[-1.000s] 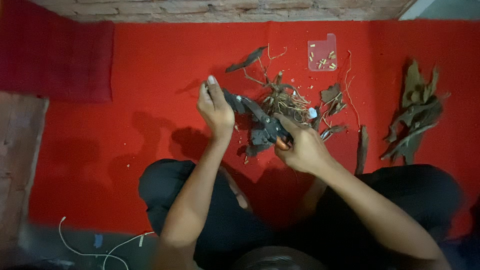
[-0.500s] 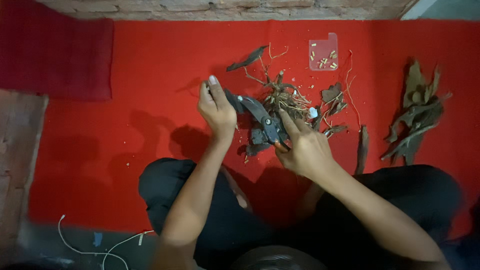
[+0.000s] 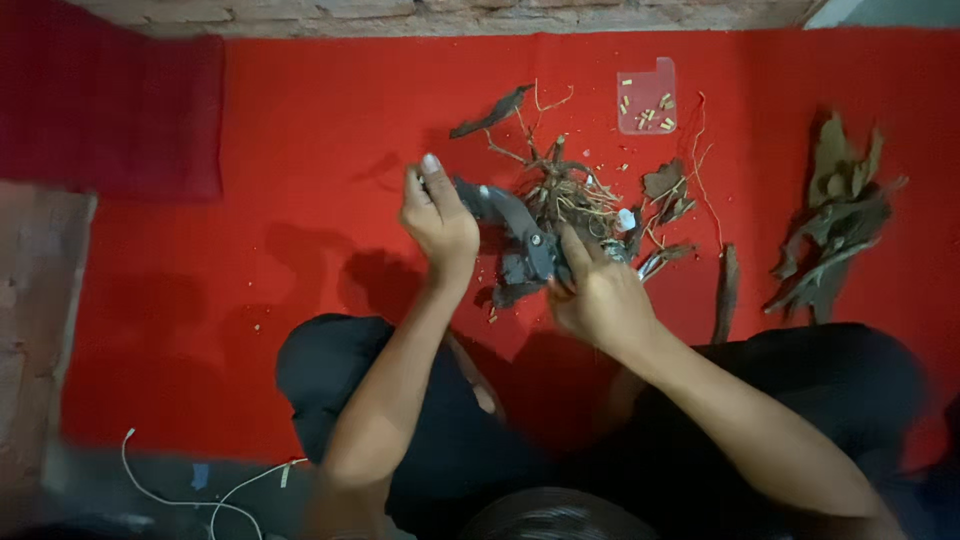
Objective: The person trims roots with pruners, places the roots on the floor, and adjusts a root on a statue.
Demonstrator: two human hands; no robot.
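Note:
My left hand [image 3: 438, 222] is raised over the red mat [image 3: 300, 130], fingers closed around one end of a dark strip-like piece [image 3: 500, 205] that runs to the right. My right hand [image 3: 598, 295] grips a pair of grey pruning shears [image 3: 528, 250] whose head meets that piece. Just behind the shears lies a tangle of dry roots and twigs [image 3: 565, 190].
A small clear tray with several pale bits [image 3: 647, 95] lies at the back. A pile of dried brown leaves [image 3: 830, 230] sits at the right, a single bark strip [image 3: 725, 290] nearer me. My legs in black cloth are folded at the mat's front edge. A white cord [image 3: 200, 495] lies on the floor.
My right hand has shifted slightly on the shears and the shears' head has moved a little towards my left hand. The left hand holds almost still.

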